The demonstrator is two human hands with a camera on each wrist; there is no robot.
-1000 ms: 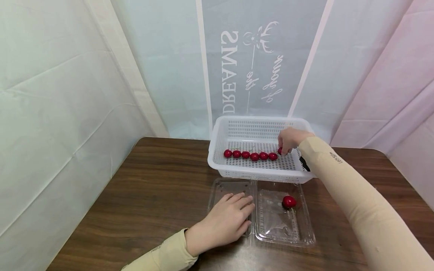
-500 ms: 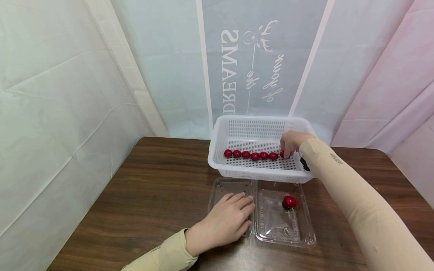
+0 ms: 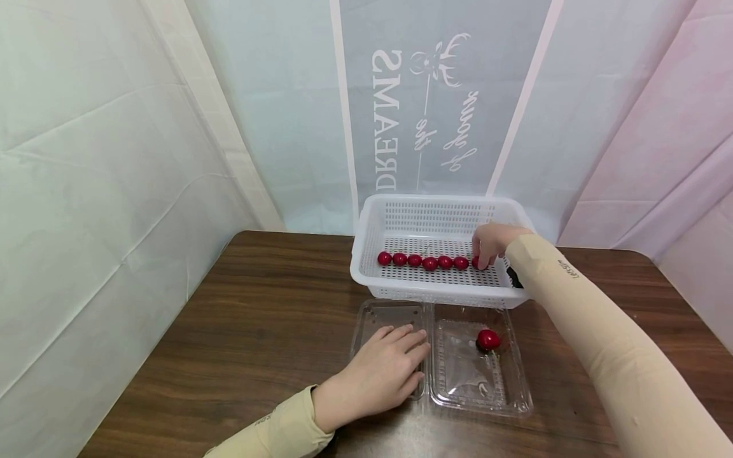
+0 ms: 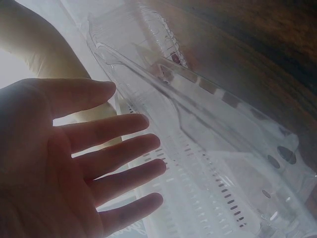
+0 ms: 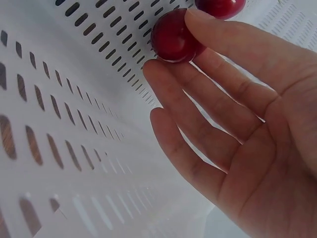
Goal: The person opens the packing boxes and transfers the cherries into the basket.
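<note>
My right hand reaches into the right part of a white slotted basket. Its thumb and fingers pinch a dark red cherry at the basket floor, while the other fingers stay loosely extended. Several more glossy cherries lie in a row to its left. My left hand rests palm down, fingers spread, over the left half of a hinged clear plastic box; the left wrist view shows that hand holding nothing. In the right half of this box sits another red cherry with a thin stem.
The basket stands at the back of a dark wooden table, right behind the clear box. A pale curtain with white lettering hangs behind the table. White sheeting runs along the left side.
My right hand has moved slightly right and down with the cherry, toward the end of the row. The left hand and the box have stayed in place.
</note>
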